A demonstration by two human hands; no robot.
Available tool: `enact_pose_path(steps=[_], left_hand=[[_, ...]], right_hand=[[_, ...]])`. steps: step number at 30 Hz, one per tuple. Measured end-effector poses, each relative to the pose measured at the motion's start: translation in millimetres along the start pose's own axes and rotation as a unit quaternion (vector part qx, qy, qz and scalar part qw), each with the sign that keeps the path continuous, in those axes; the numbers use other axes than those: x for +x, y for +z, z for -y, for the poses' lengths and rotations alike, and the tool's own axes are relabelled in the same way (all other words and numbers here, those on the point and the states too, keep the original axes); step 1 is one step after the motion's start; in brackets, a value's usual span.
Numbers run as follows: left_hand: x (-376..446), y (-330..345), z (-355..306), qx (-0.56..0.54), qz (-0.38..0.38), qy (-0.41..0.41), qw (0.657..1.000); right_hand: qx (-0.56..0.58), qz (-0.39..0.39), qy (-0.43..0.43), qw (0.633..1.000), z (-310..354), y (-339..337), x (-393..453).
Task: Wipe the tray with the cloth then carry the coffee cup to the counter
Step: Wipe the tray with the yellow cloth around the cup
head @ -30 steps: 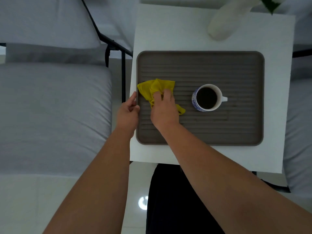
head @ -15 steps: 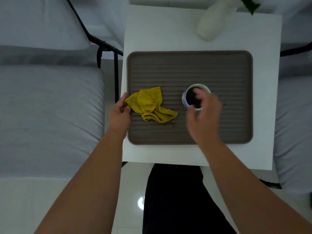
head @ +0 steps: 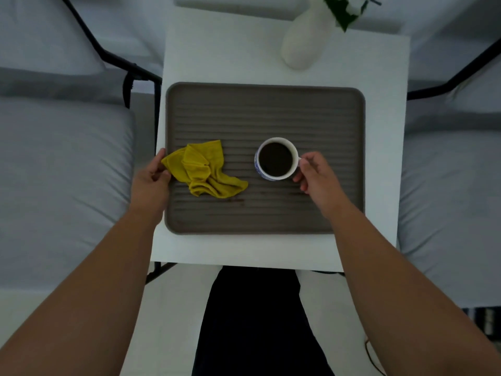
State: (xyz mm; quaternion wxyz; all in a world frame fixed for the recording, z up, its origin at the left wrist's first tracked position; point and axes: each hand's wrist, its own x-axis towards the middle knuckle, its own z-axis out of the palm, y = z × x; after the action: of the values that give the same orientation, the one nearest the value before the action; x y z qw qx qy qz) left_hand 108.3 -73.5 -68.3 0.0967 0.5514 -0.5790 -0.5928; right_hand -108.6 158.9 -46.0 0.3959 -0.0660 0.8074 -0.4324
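A grey ribbed tray (head: 265, 109) lies on a small white table (head: 217, 55). A crumpled yellow cloth (head: 206, 169) rests loose on the tray's left part. A white and blue cup (head: 275, 160) full of dark coffee stands on the tray, right of the cloth. My right hand (head: 317, 177) is at the cup's right side with its fingers closed around the handle. My left hand (head: 151, 183) grips the tray's left edge, its thumb touching the cloth's corner.
A white vase (head: 306, 36) with green leaves stands at the table's far edge. Grey cushioned seats with black metal frames flank the table, one on the left (head: 62, 172) and one on the right (head: 450, 199). My dark trousers show below the table's near edge.
My right hand let go of the cloth, moved right over the cup, and now closes on its handle from the right. The left hand stayed on the tray edge.
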Motion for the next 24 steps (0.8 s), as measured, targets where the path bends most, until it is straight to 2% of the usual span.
enact_pose_path(steps=[10,24], left_hand=[[1.7,-0.9,2.4,0.019,-0.005,-0.016,1.000],[-1.3,1.0,1.7,0.028,-0.004,0.012,1.000]], right_hand=[[0.068,0.041,-0.005,0.997,-7.9,-1.4,5.7],[0.140,-0.056,-0.004,0.989,6.8,-40.4,48.4]])
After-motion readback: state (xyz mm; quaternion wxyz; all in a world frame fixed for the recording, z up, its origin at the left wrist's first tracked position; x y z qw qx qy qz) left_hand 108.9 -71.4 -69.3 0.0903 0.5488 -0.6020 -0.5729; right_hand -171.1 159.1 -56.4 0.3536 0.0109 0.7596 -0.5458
